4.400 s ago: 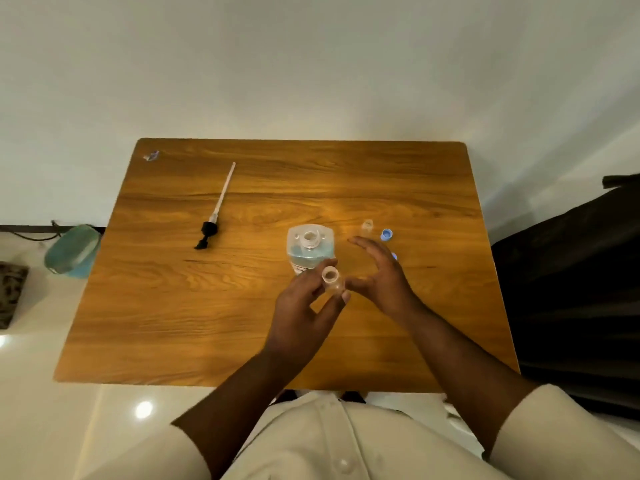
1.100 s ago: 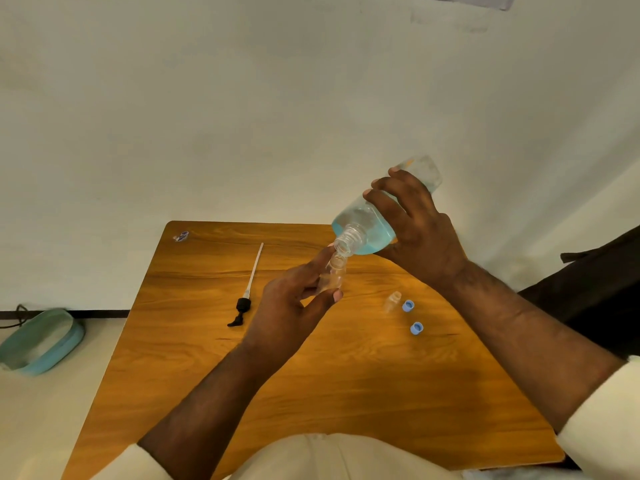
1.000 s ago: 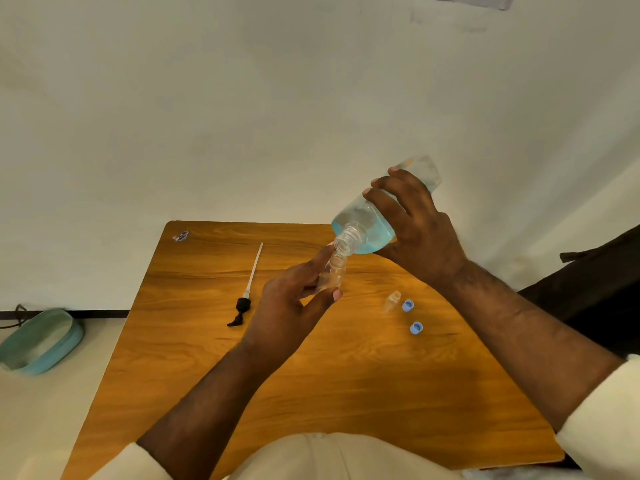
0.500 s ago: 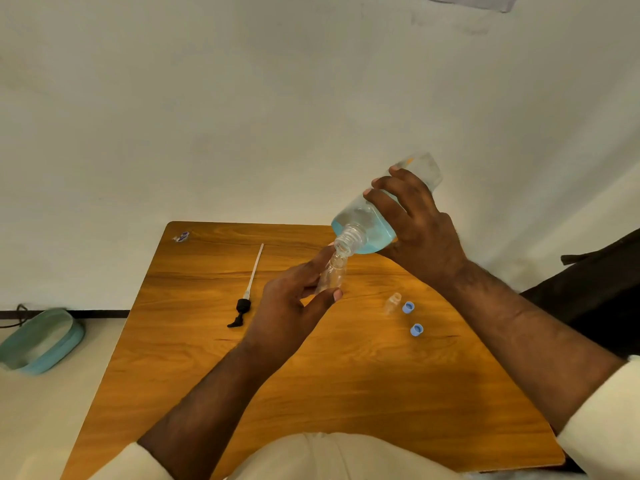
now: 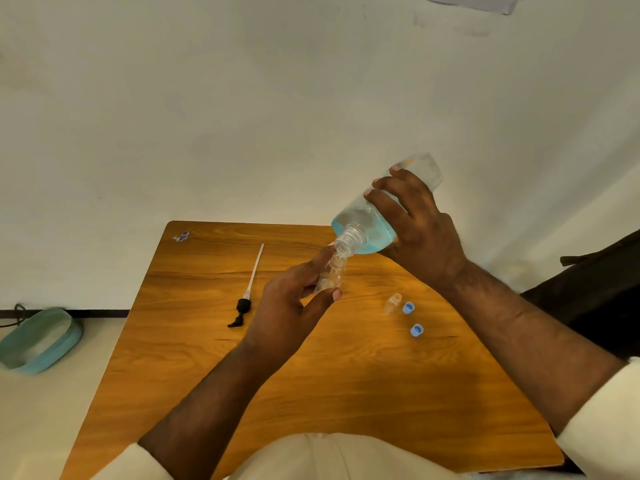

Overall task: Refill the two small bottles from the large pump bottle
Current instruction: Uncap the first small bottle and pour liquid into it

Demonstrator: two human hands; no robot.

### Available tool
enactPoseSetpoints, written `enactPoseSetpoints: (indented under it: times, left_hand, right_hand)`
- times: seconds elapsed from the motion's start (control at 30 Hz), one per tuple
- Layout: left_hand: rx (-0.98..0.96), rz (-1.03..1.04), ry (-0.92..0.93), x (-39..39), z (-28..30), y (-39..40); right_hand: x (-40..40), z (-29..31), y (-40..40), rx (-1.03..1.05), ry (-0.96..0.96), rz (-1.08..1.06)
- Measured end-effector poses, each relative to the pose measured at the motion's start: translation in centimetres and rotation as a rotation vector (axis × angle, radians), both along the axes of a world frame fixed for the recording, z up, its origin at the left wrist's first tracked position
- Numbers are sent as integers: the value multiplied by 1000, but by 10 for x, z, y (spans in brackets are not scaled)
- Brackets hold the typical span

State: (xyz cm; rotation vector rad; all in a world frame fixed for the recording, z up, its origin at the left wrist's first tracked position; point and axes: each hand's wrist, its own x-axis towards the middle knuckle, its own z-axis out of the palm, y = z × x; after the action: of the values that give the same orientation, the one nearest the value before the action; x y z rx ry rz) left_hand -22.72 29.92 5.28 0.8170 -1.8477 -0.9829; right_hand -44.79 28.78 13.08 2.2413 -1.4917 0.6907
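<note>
Tipping the large bottle (image 5: 367, 226) neck-down, my right hand (image 5: 420, 226) is clamped round its body, its open mouth touching the mouth of the small bottle (image 5: 331, 275) pinched in my left hand (image 5: 292, 306) above the worktop (image 5: 311, 393). At three o'clock of that hand, the second small bottle (image 5: 393, 303) stands beside two blue caps (image 5: 412, 318); the pump (image 5: 247, 292) lies at nine o'clock.

A wooden bench (image 5: 207, 358) fills the middle, pushed against a pale wall (image 5: 242, 116). Down on the floor at the left sits a teal basin (image 5: 40, 341). A small scrap (image 5: 181, 236) lies at the bench's far left corner. Dark cloth (image 5: 595, 285) hangs at the right.
</note>
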Motion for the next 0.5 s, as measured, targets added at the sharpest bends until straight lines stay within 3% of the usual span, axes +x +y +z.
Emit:
enactPoseSetpoints:
  times: [0.5]
  left_hand:
    - [-23,17,8,1,0,3]
  right_hand:
    - [2,-3,-1,-24,4,1]
